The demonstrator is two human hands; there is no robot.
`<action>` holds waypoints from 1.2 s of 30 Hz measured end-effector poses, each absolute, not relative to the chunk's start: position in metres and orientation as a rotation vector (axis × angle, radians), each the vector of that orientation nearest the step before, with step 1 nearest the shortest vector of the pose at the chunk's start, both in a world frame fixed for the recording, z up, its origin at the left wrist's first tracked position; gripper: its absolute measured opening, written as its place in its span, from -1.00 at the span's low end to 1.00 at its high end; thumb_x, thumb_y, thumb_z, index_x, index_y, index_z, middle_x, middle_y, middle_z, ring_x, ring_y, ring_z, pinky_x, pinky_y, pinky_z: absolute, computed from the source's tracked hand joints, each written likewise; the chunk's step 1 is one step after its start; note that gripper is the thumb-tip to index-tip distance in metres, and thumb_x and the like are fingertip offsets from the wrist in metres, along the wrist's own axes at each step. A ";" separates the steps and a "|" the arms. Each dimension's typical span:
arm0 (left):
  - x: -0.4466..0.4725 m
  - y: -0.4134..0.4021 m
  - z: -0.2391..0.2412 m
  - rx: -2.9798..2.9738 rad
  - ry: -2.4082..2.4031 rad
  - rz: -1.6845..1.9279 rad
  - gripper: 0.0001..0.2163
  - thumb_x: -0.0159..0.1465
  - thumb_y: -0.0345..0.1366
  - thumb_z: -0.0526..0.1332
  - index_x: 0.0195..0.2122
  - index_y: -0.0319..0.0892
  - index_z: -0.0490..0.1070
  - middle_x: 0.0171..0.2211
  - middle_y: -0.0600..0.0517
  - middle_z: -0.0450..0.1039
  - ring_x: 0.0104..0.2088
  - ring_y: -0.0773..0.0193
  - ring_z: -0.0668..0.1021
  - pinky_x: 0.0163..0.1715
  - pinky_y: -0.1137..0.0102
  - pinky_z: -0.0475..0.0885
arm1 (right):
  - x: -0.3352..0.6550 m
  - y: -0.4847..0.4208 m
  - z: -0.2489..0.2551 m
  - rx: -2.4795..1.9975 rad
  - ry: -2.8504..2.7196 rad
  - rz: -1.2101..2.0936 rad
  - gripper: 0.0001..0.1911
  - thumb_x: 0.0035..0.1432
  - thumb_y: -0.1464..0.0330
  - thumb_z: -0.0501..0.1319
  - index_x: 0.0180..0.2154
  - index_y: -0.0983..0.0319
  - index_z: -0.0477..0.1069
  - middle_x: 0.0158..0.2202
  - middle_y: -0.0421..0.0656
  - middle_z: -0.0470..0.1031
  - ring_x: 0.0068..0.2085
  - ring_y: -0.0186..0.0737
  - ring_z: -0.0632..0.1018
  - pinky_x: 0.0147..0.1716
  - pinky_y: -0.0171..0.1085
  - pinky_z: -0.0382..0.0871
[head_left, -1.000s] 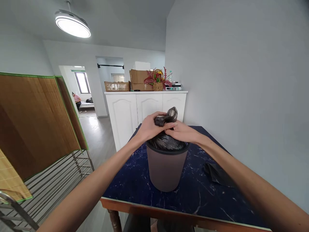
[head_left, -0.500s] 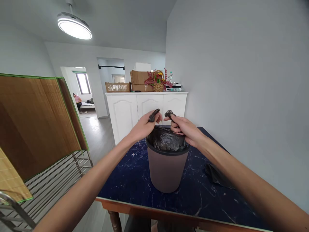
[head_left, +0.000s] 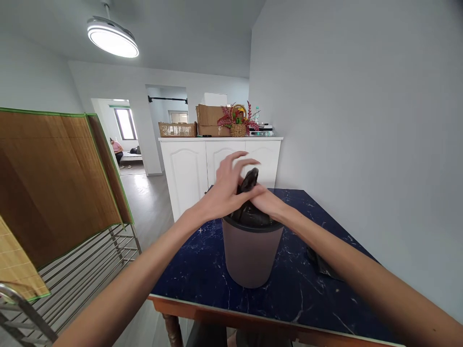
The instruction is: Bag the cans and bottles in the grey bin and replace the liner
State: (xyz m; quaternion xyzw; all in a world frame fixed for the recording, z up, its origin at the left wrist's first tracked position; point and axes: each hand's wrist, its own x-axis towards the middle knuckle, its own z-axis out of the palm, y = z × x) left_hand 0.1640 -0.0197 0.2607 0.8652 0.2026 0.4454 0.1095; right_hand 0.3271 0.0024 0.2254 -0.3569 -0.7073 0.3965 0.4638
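Observation:
A mauve-brown trash can [head_left: 252,260] with a dark rim stands upright on the table, lined with a black trash bag [head_left: 253,215]. The bag's top is bunched, and a twisted tuft sticks up between my hands. My left hand [head_left: 229,185] is over the can, its fingers curved and spread apart and its thumb stretched across my right wrist. Behind it, my right hand [head_left: 265,198] is closed around the bunched bag at the base of the tuft; most of its fingers are hidden.
A dark marbled table [head_left: 195,270] bears the can. Another black plastic piece [head_left: 325,270] lies by my right forearm. Beyond stands a white cabinet [head_left: 186,168] with cardboard boxes [head_left: 177,130] and a flower basket [head_left: 238,129]. A metal rack [head_left: 90,260] is at left; a person [head_left: 116,149] sits far off.
My hands were apart, each pinching a bag end. Now they cross over the can; the left fingers have spread, and the bag's ends are gathered into one tuft.

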 end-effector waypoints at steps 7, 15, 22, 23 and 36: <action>0.160 -0.008 0.220 1.976 0.988 1.090 0.05 0.00 -0.04 0.61 0.38 -0.08 -0.02 0.11 -0.24 0.41 0.03 -0.10 0.58 0.00 0.04 0.52 | 0.335 0.004 0.234 -1.103 -1.368 1.137 -0.59 0.32 -0.05 0.23 -0.31 0.15 0.53 -0.38 -0.08 0.59 -0.24 -0.02 0.58 -0.33 -0.16 0.47; 0.171 0.005 0.219 2.074 0.898 1.164 -0.81 0.17 -0.29 0.37 -0.19 -0.11 0.48 -0.33 0.03 0.54 -0.25 0.10 0.57 -0.24 0.27 0.44 | 0.359 -0.009 0.245 -0.993 -1.657 1.109 -0.40 0.20 -0.18 0.34 -0.53 0.15 0.34 -0.59 -0.25 0.30 -0.51 -0.30 0.23 -0.50 -0.27 0.12; 0.167 0.006 0.226 1.998 0.733 1.054 -0.83 0.23 -0.23 0.30 -0.48 -0.09 0.58 -0.42 -0.01 0.55 -0.37 0.16 0.54 -0.45 0.40 0.32 | 0.397 -0.020 0.255 -0.944 -2.238 0.633 -0.54 0.33 -0.07 0.26 -0.42 0.13 0.52 -0.45 -0.21 0.47 -0.38 -0.20 0.39 -0.35 -0.22 0.24; 0.166 0.006 0.225 1.995 0.747 1.048 -0.82 0.24 -0.23 0.29 -0.48 -0.09 0.59 -0.42 -0.01 0.54 -0.39 0.17 0.53 -0.47 0.40 0.30 | 0.399 -0.020 0.255 -0.926 -2.248 0.604 -0.61 0.34 -0.04 0.26 -0.33 0.11 0.58 -0.45 -0.22 0.48 -0.38 -0.19 0.41 -0.35 -0.22 0.25; 0.174 -0.007 0.230 2.163 0.780 1.136 -0.70 0.42 -0.07 0.24 -0.38 -0.04 0.65 -0.30 -0.02 0.55 -0.17 0.01 0.55 -0.14 0.27 0.38 | 0.376 -0.016 0.221 -0.836 -1.850 -0.247 -0.87 0.18 0.43 0.28 -0.25 0.10 0.39 0.02 -0.07 0.59 -0.16 -0.06 0.57 -0.26 -0.18 0.31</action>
